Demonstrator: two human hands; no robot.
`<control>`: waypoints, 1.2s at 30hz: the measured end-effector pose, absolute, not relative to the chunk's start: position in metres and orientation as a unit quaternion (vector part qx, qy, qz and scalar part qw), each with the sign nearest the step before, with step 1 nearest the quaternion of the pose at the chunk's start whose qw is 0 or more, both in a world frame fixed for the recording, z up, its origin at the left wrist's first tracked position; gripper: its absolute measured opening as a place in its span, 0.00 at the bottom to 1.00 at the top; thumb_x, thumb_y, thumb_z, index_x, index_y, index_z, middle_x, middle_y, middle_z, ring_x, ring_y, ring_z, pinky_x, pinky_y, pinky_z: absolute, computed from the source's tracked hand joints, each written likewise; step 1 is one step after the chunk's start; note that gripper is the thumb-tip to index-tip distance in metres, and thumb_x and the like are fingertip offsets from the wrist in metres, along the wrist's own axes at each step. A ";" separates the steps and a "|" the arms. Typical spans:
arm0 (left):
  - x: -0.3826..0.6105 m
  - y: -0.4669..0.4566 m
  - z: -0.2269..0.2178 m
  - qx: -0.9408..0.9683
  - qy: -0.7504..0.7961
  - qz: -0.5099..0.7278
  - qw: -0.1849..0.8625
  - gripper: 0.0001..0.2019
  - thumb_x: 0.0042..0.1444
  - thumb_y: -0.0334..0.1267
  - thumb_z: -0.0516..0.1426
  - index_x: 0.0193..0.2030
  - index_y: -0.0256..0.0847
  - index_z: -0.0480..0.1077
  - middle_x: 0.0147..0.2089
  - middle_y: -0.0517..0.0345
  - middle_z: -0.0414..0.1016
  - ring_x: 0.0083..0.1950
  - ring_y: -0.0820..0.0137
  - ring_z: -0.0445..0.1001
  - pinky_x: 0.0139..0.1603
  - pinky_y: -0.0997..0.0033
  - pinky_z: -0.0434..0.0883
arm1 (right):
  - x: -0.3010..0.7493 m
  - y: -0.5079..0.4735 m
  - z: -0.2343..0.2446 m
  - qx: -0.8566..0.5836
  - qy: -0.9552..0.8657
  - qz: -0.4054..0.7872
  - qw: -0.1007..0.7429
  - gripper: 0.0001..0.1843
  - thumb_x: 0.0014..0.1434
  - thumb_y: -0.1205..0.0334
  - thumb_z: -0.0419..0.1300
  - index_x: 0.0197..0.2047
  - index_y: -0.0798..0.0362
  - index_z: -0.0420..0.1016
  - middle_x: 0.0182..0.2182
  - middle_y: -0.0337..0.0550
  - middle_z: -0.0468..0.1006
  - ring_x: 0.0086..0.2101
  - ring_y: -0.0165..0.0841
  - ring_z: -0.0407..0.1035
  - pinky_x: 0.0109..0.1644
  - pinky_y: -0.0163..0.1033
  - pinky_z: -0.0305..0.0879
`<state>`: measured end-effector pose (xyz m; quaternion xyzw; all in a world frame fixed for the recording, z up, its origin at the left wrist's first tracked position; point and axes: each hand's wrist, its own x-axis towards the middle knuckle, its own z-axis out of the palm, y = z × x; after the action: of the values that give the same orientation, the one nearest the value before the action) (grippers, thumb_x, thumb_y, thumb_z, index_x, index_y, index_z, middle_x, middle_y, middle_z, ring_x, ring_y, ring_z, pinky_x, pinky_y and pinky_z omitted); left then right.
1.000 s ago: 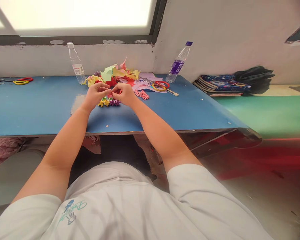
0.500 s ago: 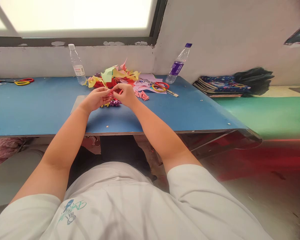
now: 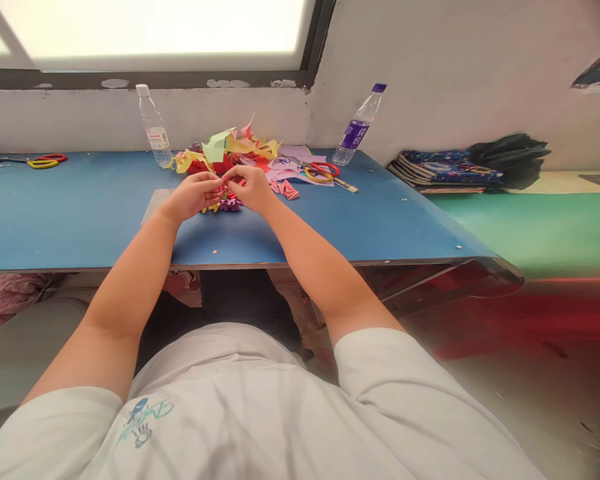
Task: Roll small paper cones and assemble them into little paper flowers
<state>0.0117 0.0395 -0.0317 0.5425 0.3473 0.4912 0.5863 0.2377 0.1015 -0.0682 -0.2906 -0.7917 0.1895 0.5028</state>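
Note:
Over the blue table (image 3: pixel 100 213), my left hand (image 3: pixel 195 195) and my right hand (image 3: pixel 251 189) meet fingertip to fingertip. Both pinch a small piece of red paper (image 3: pixel 223 185), mostly covered by the fingers, so its shape is unclear. Just below the hands lie purple folded paper pieces (image 3: pixel 231 204) and yellow ones (image 3: pixel 211 208). Folded pink paper pieces (image 3: pixel 286 190) rest to the right of my right hand. Behind the hands is a heap of crumpled coloured paper (image 3: pixel 217 148), with yellow, green and red sheets.
Red-and-yellow scissors (image 3: pixel 321 172) lie on lilac paper (image 3: pixel 293 175), close to a brush-like stick (image 3: pixel 346 185). Two bottles stand at the back, one white-capped (image 3: pixel 155 130), one purple-capped (image 3: pixel 356 130). More scissors (image 3: pixel 45 161) lie far left. A flat pale item (image 3: pixel 155 203) is beside my left wrist.
My right fingers have shifted slightly, and less red paper shows between the hands. The camera view has tilted very slightly; the other things stay in place.

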 end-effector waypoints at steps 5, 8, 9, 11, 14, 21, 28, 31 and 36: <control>0.011 0.042 -0.031 0.524 0.349 0.496 0.597 0.23 0.50 0.45 0.91 0.41 0.41 0.87 0.43 0.57 0.87 0.46 0.68 0.91 0.51 0.70 0.87 | 0.238 0.108 -0.071 -0.270 -0.782 0.223 0.515 0.11 0.73 0.59 0.70 0.51 0.50 0.95 0.50 0.48 0.97 0.51 0.45 0.88 0.63 0.51 0.86; 0.013 0.040 -0.029 0.520 0.352 0.498 0.599 0.22 0.50 0.43 0.90 0.40 0.41 0.87 0.41 0.58 0.86 0.45 0.69 0.90 0.50 0.71 0.86 | 0.238 0.110 -0.072 -0.256 -0.782 0.230 0.519 0.11 0.74 0.55 0.71 0.51 0.49 0.95 0.50 0.49 0.97 0.52 0.46 0.88 0.64 0.52 0.87; 0.013 0.039 -0.029 0.520 0.350 0.498 0.599 0.21 0.50 0.43 0.90 0.40 0.41 0.87 0.41 0.58 0.86 0.45 0.69 0.89 0.50 0.71 0.86 | 0.239 0.109 -0.072 -0.255 -0.782 0.232 0.520 0.12 0.74 0.54 0.72 0.51 0.49 0.95 0.51 0.49 0.97 0.53 0.47 0.89 0.63 0.52 0.87; 0.013 0.038 -0.027 0.522 0.344 0.502 0.598 0.21 0.50 0.43 0.90 0.40 0.41 0.87 0.41 0.58 0.85 0.45 0.69 0.89 0.51 0.72 0.86 | 0.240 0.108 -0.071 -0.253 -0.781 0.238 0.518 0.12 0.74 0.53 0.73 0.52 0.49 0.96 0.51 0.49 0.97 0.53 0.47 0.89 0.63 0.53 0.88; 0.013 0.037 -0.027 0.527 0.343 0.502 0.594 0.21 0.52 0.44 0.91 0.40 0.41 0.88 0.42 0.56 0.86 0.46 0.69 0.88 0.52 0.71 0.86 | 0.241 0.105 -0.069 -0.247 -0.779 0.249 0.520 0.14 0.75 0.50 0.73 0.53 0.48 0.96 0.52 0.49 0.97 0.54 0.48 0.90 0.64 0.54 0.89; 0.012 0.039 -0.028 0.533 0.342 0.496 0.594 0.23 0.53 0.47 0.92 0.41 0.42 0.89 0.42 0.56 0.86 0.45 0.69 0.89 0.50 0.70 0.87 | 0.240 0.101 -0.066 -0.270 -0.766 0.253 0.526 0.15 0.73 0.50 0.73 0.53 0.49 0.97 0.52 0.49 0.98 0.54 0.49 0.90 0.65 0.55 0.89; 0.014 0.038 -0.027 0.541 0.364 0.495 0.574 0.25 0.50 0.47 0.92 0.41 0.42 0.86 0.40 0.58 0.85 0.43 0.69 0.87 0.52 0.66 0.86 | 0.237 0.100 -0.065 -0.277 -0.765 0.243 0.529 0.10 0.69 0.57 0.70 0.50 0.49 0.92 0.50 0.47 0.96 0.52 0.46 0.88 0.64 0.52 0.88; 0.014 0.037 -0.027 0.544 0.374 0.494 0.565 0.25 0.51 0.49 0.91 0.42 0.43 0.85 0.40 0.57 0.86 0.42 0.67 0.88 0.51 0.65 0.85 | 0.236 0.099 -0.065 -0.275 -0.760 0.240 0.538 0.07 0.68 0.58 0.71 0.49 0.47 0.87 0.48 0.45 0.94 0.49 0.42 0.85 0.62 0.50 0.88; 0.015 0.035 -0.026 0.551 0.362 0.490 0.570 0.25 0.51 0.50 0.91 0.39 0.43 0.85 0.40 0.54 0.86 0.41 0.66 0.87 0.47 0.65 0.84 | 0.235 0.089 -0.061 -0.301 -0.749 0.222 0.547 0.10 0.67 0.60 0.74 0.42 0.43 0.76 0.43 0.42 0.89 0.44 0.40 0.80 0.57 0.49 0.87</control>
<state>0.0151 0.0346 -0.0258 0.5512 0.3624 0.4904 0.5695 0.2347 0.0893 -0.0606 -0.3012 -0.7490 0.2220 0.5468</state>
